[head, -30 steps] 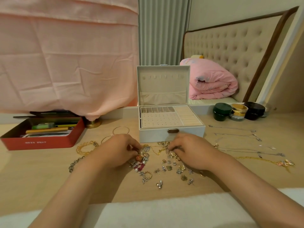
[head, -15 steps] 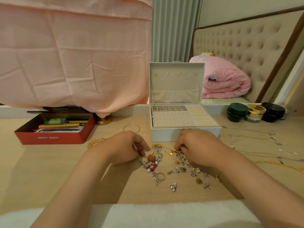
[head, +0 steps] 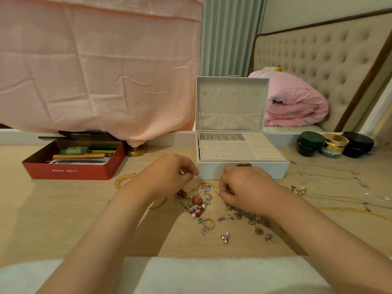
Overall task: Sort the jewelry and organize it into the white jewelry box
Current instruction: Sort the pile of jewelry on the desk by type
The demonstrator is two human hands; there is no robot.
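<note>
Left hand (head: 167, 175) and right hand (head: 244, 187) curled over the jewelry pile (head: 201, 206) by the white jewelry box (head: 267, 170) — can't tell if they're holding anything.

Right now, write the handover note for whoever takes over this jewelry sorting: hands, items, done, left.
Left hand: fingers curled over the jewelry pile; grip unclear.
Right hand: curled at the pile's gold chain; grip unclear.
White jewelry box: open, behind the pile, no jewelry visible inside.
Necklaces: laid out right of the box.
Done: nothing boxed yet.
Left: sort and box everything.
</note>
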